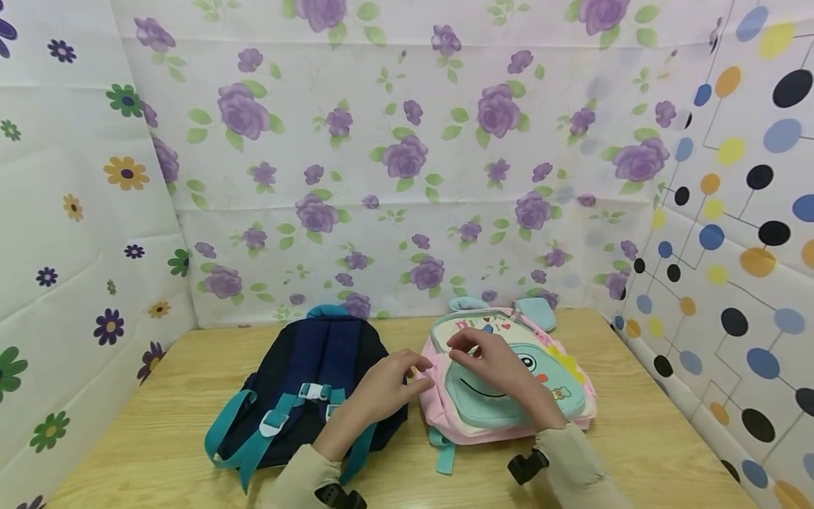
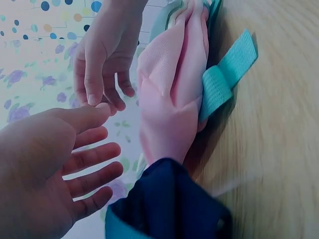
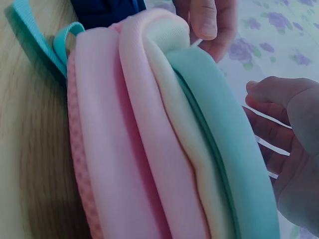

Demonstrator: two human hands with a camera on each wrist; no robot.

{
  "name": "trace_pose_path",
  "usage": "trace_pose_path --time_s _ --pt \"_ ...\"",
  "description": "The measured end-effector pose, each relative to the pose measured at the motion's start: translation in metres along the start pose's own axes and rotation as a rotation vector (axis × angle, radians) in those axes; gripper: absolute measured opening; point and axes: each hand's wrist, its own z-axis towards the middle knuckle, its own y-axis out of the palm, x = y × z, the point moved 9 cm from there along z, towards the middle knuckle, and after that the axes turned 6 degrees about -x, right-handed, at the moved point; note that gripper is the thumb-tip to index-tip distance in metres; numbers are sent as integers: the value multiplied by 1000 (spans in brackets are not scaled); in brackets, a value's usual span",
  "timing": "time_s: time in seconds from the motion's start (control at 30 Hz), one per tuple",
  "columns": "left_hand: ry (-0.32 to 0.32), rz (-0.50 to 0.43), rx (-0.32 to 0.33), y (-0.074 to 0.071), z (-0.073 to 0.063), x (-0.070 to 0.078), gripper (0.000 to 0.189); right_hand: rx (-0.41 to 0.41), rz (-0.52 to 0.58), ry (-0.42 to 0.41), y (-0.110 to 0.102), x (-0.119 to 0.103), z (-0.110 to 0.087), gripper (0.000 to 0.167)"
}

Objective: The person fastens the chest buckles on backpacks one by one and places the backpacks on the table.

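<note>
Above the gap between two backpacks, my left hand hovers with loosely bent fingers and holds nothing. It is nearest the right edge of the dark navy backpack, which lies with its teal straps up. My right hand is held over the pink and mint backpack, fingers relaxed and nothing in them. That backpack has a cartoon face on its front pocket. In the left wrist view the left fingers are spread, and the right hand appears just beyond the thumb.
Both backpacks lie side by side on a wooden table. A teal strap end sticks out from under the pink backpack. Behind stands a cloth with purple flowers, and patterned cloths hang at both sides.
</note>
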Motion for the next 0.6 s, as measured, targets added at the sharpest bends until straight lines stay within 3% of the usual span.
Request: trace_pose_path --time_s 0.6 --pt "-95 -92 26 22 16 5 34 19 -12 110 -34 41 -25 16"
